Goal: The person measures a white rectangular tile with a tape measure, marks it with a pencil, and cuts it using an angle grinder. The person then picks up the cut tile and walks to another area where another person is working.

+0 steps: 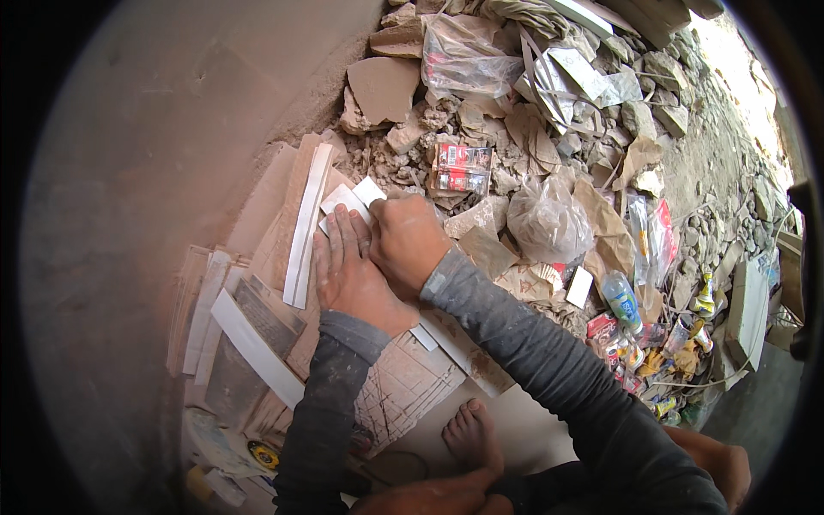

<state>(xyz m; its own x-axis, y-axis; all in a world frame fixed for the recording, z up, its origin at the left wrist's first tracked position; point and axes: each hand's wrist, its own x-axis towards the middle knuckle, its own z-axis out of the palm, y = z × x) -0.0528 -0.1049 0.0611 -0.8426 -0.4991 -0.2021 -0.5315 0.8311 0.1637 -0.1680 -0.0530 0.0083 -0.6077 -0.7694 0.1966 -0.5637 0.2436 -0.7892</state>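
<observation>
Nearest me, my bare foot (475,433) is close to the dusty board (403,386), which is crossed with dark lines; a shard snapping off its edge could cut my toes, since nothing covers them. The white strip (424,336) lies on that board under both my hands, its near end peeking out between my wrists. My left hand (360,279) is spread flat, palm down, fingers straight and close together, pressing rather than gripping. My right hand (412,236) is clenched right beside those fingers; its knuckles hide whatever may be inside, so I cannot tell what it grasps. If the fist slipped, it could run into my left fingers, because they sit so near. Uneven pressure could crack the strip, and dust underneath could let it skid.

As far as I can see, its long axis slants from that near end up and a little left, pointing away from me toward the rubble (386,90). White corners (345,199) show past my fingertips, though I cannot tell whether they are one piece with it. Just to their left stands a longer white length (309,225), near enough to get knocked. Farther out, red packets (463,167) lie among the broken stones.
</observation>
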